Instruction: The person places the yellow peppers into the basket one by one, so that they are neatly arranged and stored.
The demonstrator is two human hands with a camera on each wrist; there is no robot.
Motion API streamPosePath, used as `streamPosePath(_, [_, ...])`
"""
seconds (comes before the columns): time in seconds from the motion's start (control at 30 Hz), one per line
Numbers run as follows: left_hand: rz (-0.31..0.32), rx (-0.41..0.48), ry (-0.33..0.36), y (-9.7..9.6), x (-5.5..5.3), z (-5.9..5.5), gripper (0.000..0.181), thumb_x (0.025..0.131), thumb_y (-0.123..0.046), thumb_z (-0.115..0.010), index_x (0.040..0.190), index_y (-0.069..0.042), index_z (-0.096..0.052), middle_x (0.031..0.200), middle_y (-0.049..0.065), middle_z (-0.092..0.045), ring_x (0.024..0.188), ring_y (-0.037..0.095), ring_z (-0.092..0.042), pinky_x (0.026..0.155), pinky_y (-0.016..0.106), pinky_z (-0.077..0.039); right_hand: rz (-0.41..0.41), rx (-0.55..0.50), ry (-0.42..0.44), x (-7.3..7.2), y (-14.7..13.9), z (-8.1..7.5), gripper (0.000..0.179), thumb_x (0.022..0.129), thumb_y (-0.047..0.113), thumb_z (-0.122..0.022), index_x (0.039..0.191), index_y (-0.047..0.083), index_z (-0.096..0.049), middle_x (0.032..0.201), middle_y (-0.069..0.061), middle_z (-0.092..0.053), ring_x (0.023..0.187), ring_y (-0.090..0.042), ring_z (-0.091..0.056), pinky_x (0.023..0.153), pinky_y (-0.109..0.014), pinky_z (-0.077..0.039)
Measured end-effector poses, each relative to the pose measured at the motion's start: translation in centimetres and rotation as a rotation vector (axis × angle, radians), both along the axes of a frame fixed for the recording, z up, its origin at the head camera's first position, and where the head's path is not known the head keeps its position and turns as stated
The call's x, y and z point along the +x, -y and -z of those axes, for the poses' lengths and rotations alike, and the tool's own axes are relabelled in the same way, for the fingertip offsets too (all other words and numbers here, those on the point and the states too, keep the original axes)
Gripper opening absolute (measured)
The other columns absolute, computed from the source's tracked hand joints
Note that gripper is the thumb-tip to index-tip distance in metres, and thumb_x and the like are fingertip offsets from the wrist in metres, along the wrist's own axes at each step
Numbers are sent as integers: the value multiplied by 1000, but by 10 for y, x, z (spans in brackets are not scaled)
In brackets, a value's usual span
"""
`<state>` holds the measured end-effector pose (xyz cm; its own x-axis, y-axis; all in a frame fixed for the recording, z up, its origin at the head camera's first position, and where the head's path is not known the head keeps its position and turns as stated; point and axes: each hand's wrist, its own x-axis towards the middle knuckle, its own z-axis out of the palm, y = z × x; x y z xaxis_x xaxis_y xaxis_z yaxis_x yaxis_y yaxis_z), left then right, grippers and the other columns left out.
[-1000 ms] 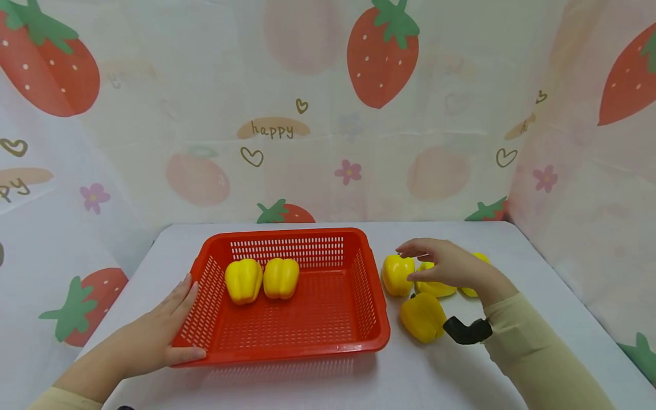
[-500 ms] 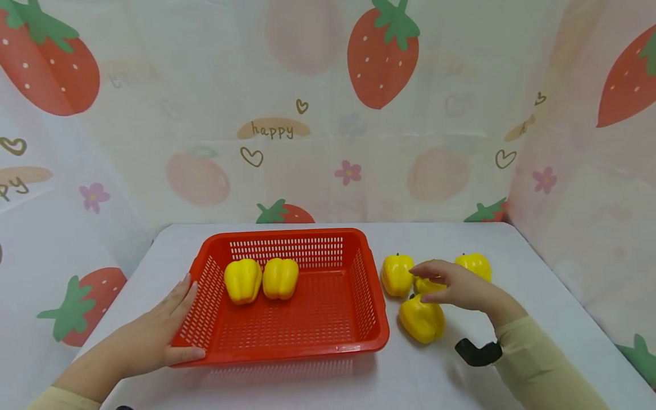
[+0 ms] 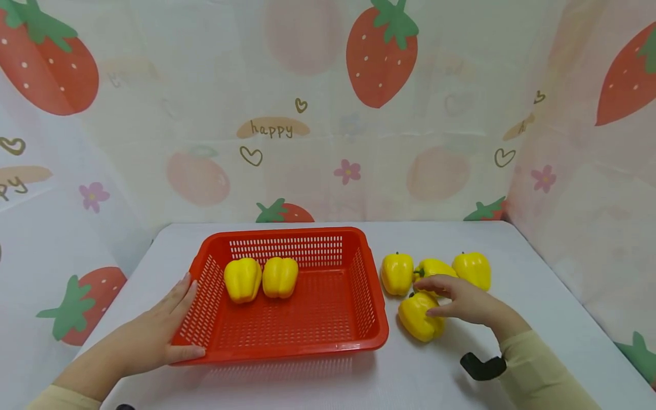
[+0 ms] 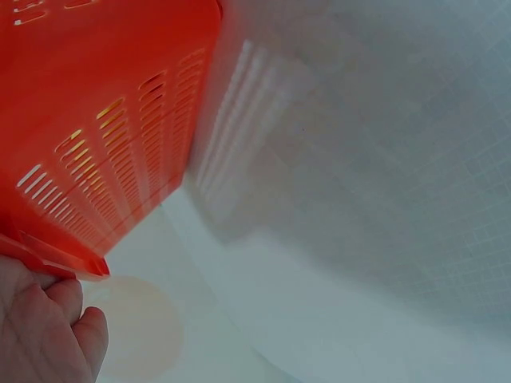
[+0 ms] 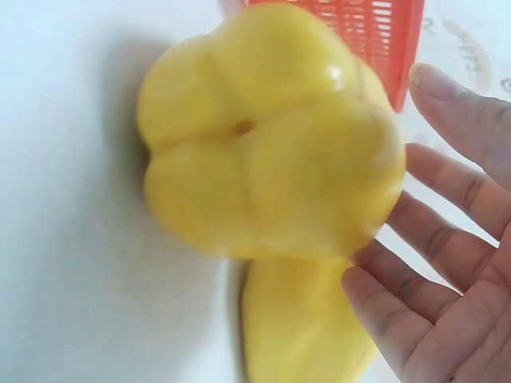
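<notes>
My left hand (image 3: 146, 341) holds the left front corner of the red basket (image 3: 292, 352). Its thumb lies by the front rim, and in the left wrist view some fingers curl beneath the rim. Two yellow bell peppers, one (image 3: 242, 279) beside the other (image 3: 280, 277), lie in the basket's left half. My right hand (image 3: 474, 303) hovers with spread fingers at the nearest yellow bell pepper (image 3: 417, 318) right of the basket. Seen from the right wrist, that pepper (image 5: 263, 136) shows its lobed bottom, with fingers along one side; contact is unclear.
Behind that pepper stand more yellow bell peppers: one close to the basket (image 3: 397, 274), one lying partly behind my right hand (image 3: 435, 267), one at the far right (image 3: 472, 270). All rest on a white-covered table (image 3: 287, 387). A strawberry-print curtain (image 3: 328, 188) surrounds the table.
My right hand has moved from above the back peppers down and toward me, reaching the nearest pepper. The left hand and the basket have stayed in place.
</notes>
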<state>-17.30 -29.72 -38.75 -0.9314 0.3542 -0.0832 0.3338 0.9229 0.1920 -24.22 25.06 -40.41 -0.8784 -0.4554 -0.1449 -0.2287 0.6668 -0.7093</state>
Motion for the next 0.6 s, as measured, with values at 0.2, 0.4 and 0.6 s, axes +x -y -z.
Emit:
streamPosePath(0.2, [2, -7, -8, 1, -2, 3, 117, 66, -78, -51, 146, -4, -9, 151, 19, -8, 133, 37, -19, 89, 53, -44, 35, 8, 3, 3, -6, 10, 62, 74, 35, -74, 129, 16, -51, 132, -4, -49, 123, -32, -42, 101, -52, -34])
streamPosePath(0.4, [7, -7, -22, 2, -2, 4, 116, 66, -77, -51, 146, -4, -10, 151, 19, -8, 134, 38, -18, 91, 54, -42, 65, -13, 64, 5, -7, 16, 62, 72, 34, -76, 128, 24, -52, 135, -5, -45, 124, -32, -40, 100, -53, -34])
streamPosePath(0.6, [1, -12, -12, 2, -3, 4, 117, 66, -78, -51, 147, -5, -9, 151, 19, -8, 134, 38, -18, 90, 53, -43, 44, -34, 82, 8, -7, 17, 66, 71, 32, -77, 130, 23, -50, 137, -7, -42, 125, -33, -37, 100, -54, -33])
